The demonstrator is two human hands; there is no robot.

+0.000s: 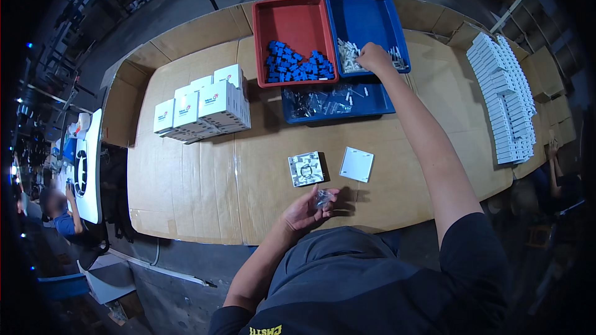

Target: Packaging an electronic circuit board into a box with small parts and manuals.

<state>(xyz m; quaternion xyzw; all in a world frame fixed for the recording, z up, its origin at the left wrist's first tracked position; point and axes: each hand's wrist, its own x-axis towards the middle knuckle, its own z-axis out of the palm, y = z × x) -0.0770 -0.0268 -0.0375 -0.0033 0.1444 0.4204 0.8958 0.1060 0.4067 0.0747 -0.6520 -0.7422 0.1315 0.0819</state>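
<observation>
My left hand (303, 212) is at the table's near edge, palm up, its fingers curled round a small clear plastic bag (323, 198). What the bag contains is too small to make out. At the far side, my right hand (374, 57) reaches into the blue bin (360, 15), fingers bent down at the small white plastic parts (349, 54); its fingertips are partly hidden. Just beyond my left hand lies an open square box with a grey-and-white patterned piece (305, 169) in it. Beside it, on the right, rests a flat white square lid (357, 164).
Left of the blue bin stands a red bin (288, 22) with blue plastic pieces (295, 63). A lower blue tray (304, 115) holds clear bags. White boxes (208, 105) are stacked at left, with long stacks of white boxes (504, 99) at right. Cardboard walls (198, 28) edge the table.
</observation>
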